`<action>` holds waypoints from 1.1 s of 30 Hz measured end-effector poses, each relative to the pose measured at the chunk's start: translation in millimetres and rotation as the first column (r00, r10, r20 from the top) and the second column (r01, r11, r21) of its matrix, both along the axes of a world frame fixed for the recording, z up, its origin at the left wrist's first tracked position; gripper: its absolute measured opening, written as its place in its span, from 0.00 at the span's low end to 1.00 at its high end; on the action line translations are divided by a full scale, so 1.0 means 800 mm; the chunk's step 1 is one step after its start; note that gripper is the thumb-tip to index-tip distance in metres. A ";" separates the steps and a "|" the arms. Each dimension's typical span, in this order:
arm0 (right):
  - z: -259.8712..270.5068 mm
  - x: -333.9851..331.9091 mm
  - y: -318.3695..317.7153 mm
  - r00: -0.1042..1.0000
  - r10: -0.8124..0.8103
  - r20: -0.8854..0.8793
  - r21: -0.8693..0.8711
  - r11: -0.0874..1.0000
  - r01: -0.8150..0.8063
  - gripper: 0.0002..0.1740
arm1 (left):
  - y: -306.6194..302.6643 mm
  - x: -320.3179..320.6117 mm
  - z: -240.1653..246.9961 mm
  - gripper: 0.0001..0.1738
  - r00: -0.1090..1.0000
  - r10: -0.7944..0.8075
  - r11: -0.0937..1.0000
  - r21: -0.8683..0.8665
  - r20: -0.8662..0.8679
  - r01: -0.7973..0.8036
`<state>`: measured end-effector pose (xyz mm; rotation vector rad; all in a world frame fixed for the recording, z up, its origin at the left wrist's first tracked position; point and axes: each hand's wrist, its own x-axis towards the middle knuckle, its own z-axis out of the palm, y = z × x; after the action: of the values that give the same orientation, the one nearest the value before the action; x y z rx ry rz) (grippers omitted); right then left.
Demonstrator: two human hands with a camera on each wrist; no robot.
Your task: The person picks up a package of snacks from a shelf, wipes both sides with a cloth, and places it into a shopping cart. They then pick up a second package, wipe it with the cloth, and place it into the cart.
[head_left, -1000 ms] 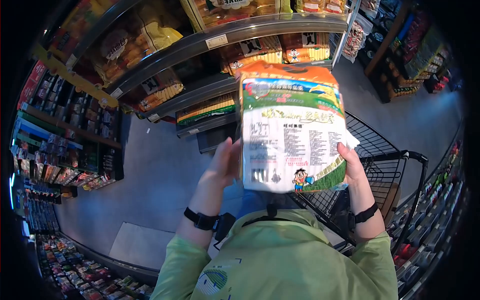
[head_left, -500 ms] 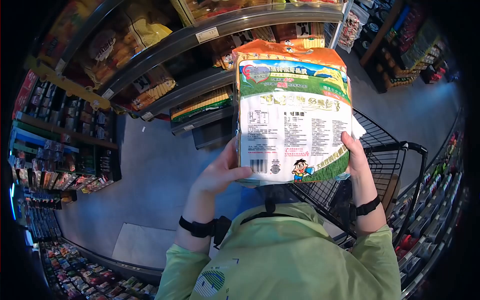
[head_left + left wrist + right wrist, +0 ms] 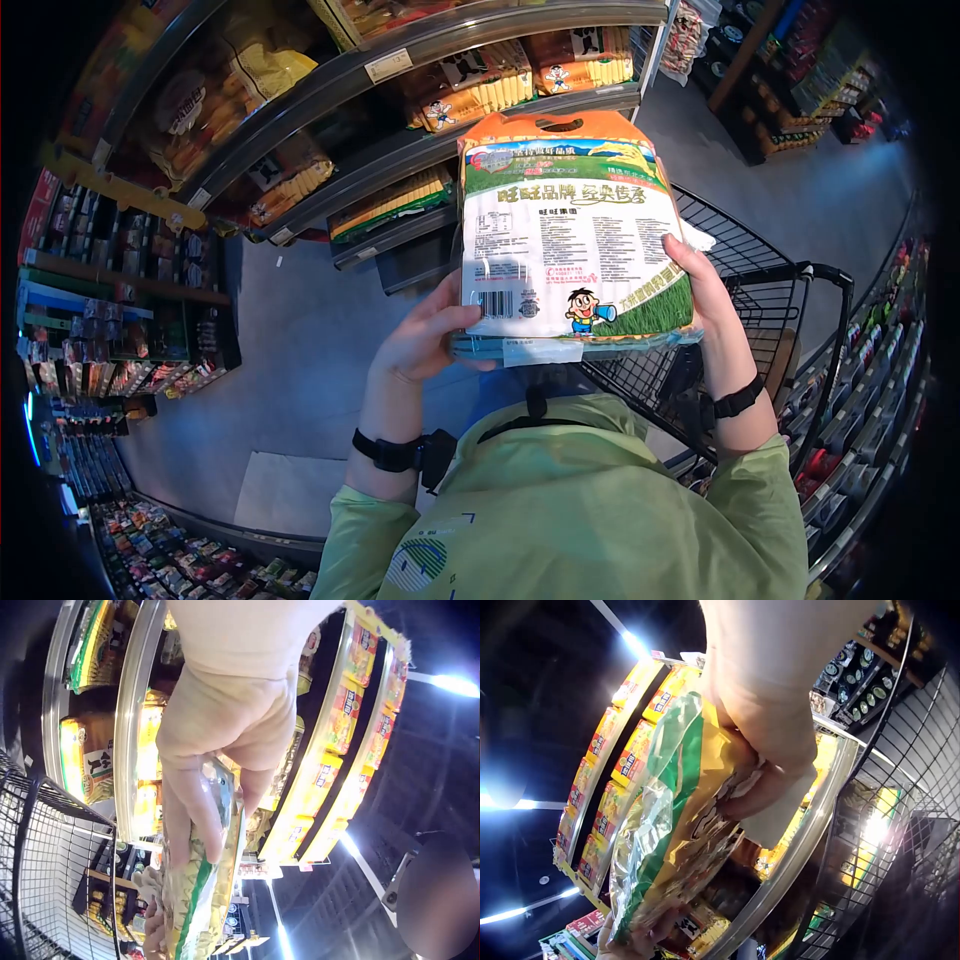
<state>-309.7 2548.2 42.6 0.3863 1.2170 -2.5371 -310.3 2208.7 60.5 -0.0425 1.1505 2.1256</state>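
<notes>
A large plastic bag of rice crackers (image 3: 560,240), orange at the top with a cut-out handle, is held up before my chest. Its printed back, with text, a barcode and a cartoon child, faces me. My left hand (image 3: 425,325) grips the lower left corner, thumb over the front beside the barcode; in the left wrist view its fingers (image 3: 196,817) spread along the other face. At the right edge my right hand (image 3: 705,285) holds the bag, thumb on the front and fingers behind. A white slip (image 3: 772,817) sticks out by the right fingers.
Ahead stand shelves (image 3: 470,50) with similar orange packs (image 3: 470,90) and yellow bags. A black wire shopping cart (image 3: 740,250) stands at my right. More stocked racks line the left (image 3: 110,300) and right sides of the grey floor (image 3: 300,350).
My left hand, with fingers apart a second ago, now has its thumb on the bag's front corner. The bag has tipped so its clear bottom edge shows, and the view has shifted slightly.
</notes>
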 end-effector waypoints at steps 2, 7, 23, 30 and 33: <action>-0.003 -0.003 0.002 1.000 0.001 0.012 -0.005 1.000 -0.001 0.32 | 0.000 -0.002 -0.002 0.37 0.999 -0.027 0.998 0.058 0.033 0.025; -0.002 -0.008 0.002 0.998 0.020 0.053 -0.033 0.999 -0.019 0.33 | -0.001 -0.003 -0.002 0.32 0.996 -0.029 0.999 0.029 0.084 0.027; 0.005 -0.010 0.011 0.990 0.039 0.134 -0.188 0.982 -0.013 0.31 | 0.014 -0.005 0.016 0.24 0.982 0.026 0.999 0.038 0.185 -0.034; 0.017 -0.003 0.018 0.993 0.041 0.111 -0.201 0.979 -0.018 0.33 | 0.019 -0.008 0.024 0.24 0.980 0.016 0.996 0.083 0.196 -0.033; 0.026 0.000 0.018 0.995 0.022 0.101 -0.207 0.978 -0.001 0.32 | 0.022 -0.009 0.026 0.25 0.981 0.023 0.998 0.055 0.195 -0.034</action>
<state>-309.6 2562.7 63.6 0.4526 0.9051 -2.5671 -317.6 2226.2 81.1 -0.2359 0.9782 2.1263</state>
